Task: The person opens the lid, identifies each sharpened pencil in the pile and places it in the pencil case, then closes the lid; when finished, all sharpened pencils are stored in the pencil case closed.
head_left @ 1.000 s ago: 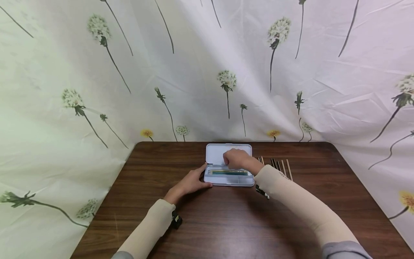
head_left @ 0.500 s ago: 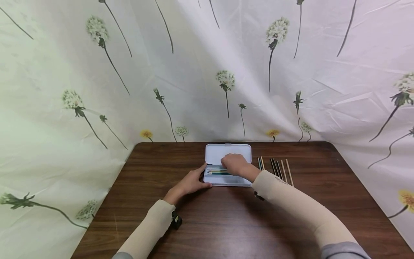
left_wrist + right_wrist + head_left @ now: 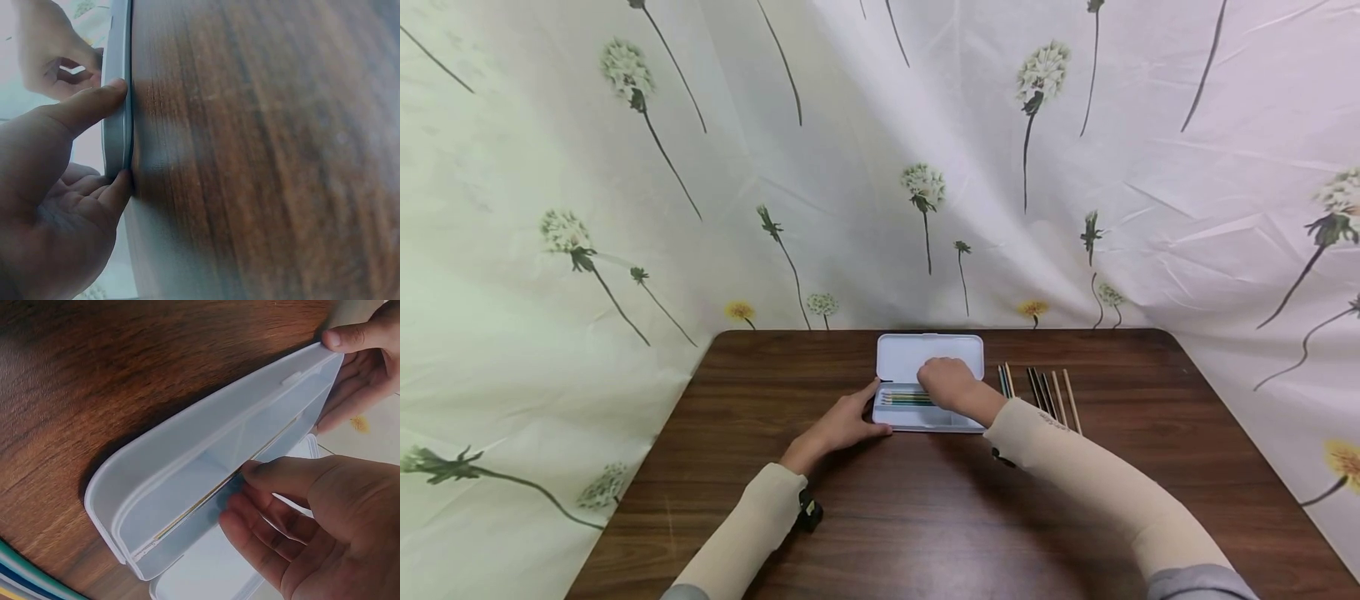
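A white pencil case (image 3: 913,430) lies on the table with its lid (image 3: 901,353) raised toward the back. My left hand (image 3: 842,421) grips the case's left end, thumb along the front wall and fingers around the corner in the left wrist view. Several green and yellowish pencils (image 3: 904,400) lie lengthwise in the case. My right hand (image 3: 955,387) reaches in from above. In the right wrist view its thumb tip is on a thin pencil (image 3: 187,514) in the case, with curled fingers close beside it; the index fingertip is mostly hidden.
Right of the case, a small group of pencils (image 3: 1006,379) lies on the dark wooden table (image 3: 925,517). Farther right are black pencils (image 3: 1042,390) and two plain wood-coloured ones (image 3: 1070,400). A flower-printed cloth (image 3: 850,167) hangs right behind the table's back edge.
My right hand has come down and slightly forward from the lid's lower edge into the case, uncovering the pencils at right. It shifts only slightly in the last half second. The left hand stays put.
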Motion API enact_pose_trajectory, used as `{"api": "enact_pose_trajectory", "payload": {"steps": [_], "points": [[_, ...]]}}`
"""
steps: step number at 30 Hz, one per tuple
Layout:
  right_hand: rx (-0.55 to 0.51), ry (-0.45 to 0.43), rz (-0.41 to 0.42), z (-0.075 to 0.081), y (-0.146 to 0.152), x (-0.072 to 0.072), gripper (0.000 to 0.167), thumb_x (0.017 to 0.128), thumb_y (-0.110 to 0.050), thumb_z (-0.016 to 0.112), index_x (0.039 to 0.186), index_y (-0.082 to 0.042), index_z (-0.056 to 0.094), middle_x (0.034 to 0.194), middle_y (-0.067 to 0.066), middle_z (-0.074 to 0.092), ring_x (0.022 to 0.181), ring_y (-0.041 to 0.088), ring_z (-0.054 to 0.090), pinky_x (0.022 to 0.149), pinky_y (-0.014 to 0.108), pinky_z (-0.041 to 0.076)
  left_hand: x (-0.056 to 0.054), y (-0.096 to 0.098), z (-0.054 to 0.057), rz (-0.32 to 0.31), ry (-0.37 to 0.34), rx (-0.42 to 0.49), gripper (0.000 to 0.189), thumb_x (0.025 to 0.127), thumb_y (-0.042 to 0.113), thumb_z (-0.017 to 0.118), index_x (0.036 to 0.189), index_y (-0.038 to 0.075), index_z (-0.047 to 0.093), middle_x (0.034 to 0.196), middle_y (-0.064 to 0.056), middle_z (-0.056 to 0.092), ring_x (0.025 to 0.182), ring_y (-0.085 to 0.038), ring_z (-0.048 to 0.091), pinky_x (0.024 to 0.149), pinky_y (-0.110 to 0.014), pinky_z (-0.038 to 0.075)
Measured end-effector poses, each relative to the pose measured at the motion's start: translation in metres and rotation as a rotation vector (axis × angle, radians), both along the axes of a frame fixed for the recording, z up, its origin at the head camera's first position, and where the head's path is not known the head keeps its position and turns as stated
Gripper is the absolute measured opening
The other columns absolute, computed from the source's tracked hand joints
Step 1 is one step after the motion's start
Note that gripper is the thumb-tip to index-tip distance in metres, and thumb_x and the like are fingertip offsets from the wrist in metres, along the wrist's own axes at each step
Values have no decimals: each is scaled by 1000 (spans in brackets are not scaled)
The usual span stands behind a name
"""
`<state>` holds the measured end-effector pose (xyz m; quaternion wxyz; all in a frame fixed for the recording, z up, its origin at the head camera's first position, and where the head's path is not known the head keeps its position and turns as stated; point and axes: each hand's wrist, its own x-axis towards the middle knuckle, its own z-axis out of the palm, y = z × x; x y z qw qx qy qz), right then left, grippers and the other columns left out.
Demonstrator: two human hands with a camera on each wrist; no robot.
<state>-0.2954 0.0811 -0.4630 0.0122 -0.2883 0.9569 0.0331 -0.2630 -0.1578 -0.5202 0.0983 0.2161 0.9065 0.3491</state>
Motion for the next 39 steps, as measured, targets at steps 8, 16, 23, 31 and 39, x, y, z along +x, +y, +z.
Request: {"api": "enact_pose_trajectory", "payload": {"steps": [8,16,23,31,39], "points": [[-77,-16,-28,9,16,2,21,104,-8,65,85,-12,74,80,2,69,65,13,50,58,34,49,11,7,17,50,-35,-16,97,95,26,84,170,6,24,169,-20,40,153,-32,46,123,-51,40],[-244,-37,-54,24,50,6,23,98,-6,66,77,-15,66,72,-3,61,63,13,48,55,31,38,11,9,17,54,-39,-35,98,95,29,84,170,5,25,170,-20,38,155,-33,43,124,-50,39],[-301,-27,-121,38,86,7,11,98,-12,70,87,-14,73,79,-3,68,66,13,56,59,31,46,12,9,17,60,-45,-30,99,95,29,84,170,6,24,171,-19,36,156,-33,41,125,-51,38],[-335,-36,-187,40,120,13,11,97,-14,70,88,-12,75,79,1,71,64,15,57,59,36,48,11,8,16,60,-40,-38,98,96,29,83,170,6,23,171,-19,37,156,-32,42,125,-50,38],[-335,-87,-257,28,143,20,12,100,-17,69,92,-10,75,79,1,69,62,15,56,59,34,45,10,8,17,53,-43,-31,99,95,29,83,170,6,23,172,-19,35,157,-32,41,125,-50,38]]}}
